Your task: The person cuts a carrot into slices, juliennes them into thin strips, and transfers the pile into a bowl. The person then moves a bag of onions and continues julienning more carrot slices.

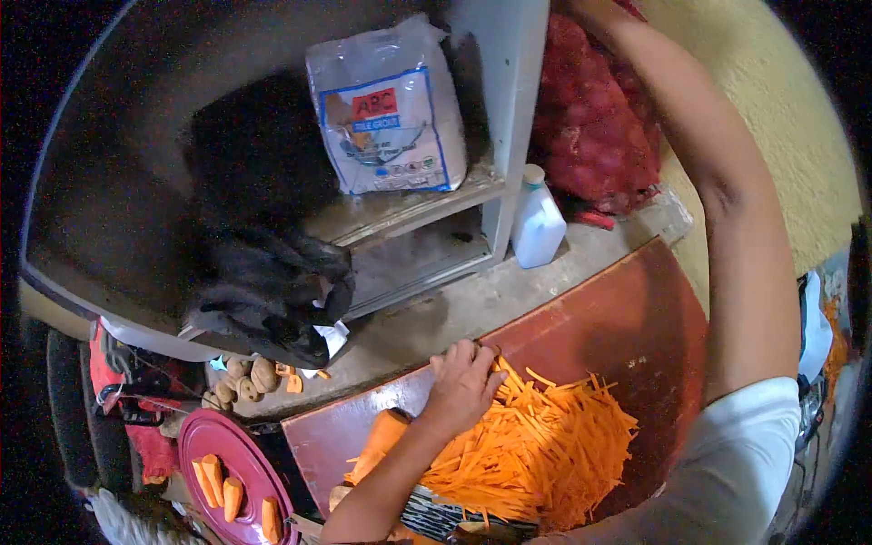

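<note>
Head view, looking down at a reddish-brown cutting board [627, 318], taken here as the reference point. Left hand [463, 386] rests palm down at the board's far edge, fingers loosely spread over the top of a heap of carrot strips [536, 445]; it grips nothing visible. The heap lies on the board's middle and near part. A whole carrot [380, 442] lies on the board just left of the heap, beside the left forearm. Right arm extends upward past the board's right side; its hand is out of frame. Left of the board sits a purple plate [213, 436] with carrot pieces. Beyond the board stands a white bottle [538, 222].
</note>
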Tool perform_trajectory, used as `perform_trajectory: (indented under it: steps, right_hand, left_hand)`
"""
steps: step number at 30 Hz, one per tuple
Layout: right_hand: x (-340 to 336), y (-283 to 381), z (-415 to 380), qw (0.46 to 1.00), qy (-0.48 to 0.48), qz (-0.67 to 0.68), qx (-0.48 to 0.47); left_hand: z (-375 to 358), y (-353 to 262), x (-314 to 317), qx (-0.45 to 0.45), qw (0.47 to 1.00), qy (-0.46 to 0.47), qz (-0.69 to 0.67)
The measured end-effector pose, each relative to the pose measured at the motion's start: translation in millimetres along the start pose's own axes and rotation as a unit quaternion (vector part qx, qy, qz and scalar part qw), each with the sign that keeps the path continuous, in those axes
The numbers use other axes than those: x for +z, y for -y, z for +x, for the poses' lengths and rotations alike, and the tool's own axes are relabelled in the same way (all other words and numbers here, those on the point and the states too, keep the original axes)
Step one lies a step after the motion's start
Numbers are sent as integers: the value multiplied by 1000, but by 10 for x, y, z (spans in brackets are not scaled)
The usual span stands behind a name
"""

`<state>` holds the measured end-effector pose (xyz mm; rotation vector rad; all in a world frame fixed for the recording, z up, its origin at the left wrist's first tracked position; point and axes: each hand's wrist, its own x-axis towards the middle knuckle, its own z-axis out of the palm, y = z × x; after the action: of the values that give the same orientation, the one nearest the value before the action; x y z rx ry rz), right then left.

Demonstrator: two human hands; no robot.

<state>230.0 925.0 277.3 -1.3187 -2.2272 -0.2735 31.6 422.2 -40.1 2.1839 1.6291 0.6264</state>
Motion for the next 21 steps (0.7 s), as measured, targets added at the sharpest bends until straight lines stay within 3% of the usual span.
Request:
perform_trajectory:
  steps: [21]
  right_hand:
    - [-318,-276,-150,1000,4,1,22]
  left_hand:
    - [-29,14,-32,0,1000,4,-19]
